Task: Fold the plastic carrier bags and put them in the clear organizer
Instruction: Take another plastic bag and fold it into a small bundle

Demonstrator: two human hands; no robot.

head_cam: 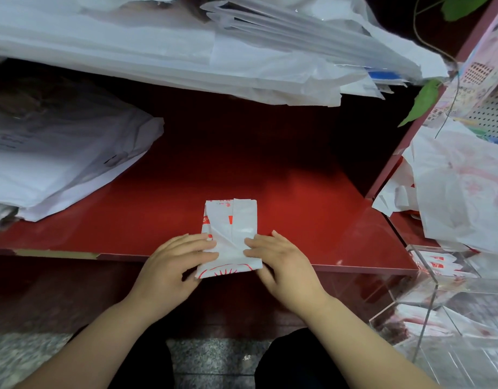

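A white carrier bag with red print (pixel 231 228), folded into a narrow strip, lies on the red shelf (pixel 298 209) at its front edge. My left hand (pixel 172 265) grips the bag's near left side, thumb tucked under the near end. My right hand (pixel 281 265) holds the near right side, fingers pressing on top. The near end is lifted off the shelf and hangs over the edge. The clear organizer (pixel 450 310) stands at the lower right with several folded bags in its compartments.
A heap of white plastic bags (pixel 461 189) lies at the right beside a red upright panel. A stack of white bags (pixel 59 161) lies at the left of the shelf. More bags (pixel 186 43) hang over from the shelf above. Green leaves (pixel 422 102) dangle at the right.
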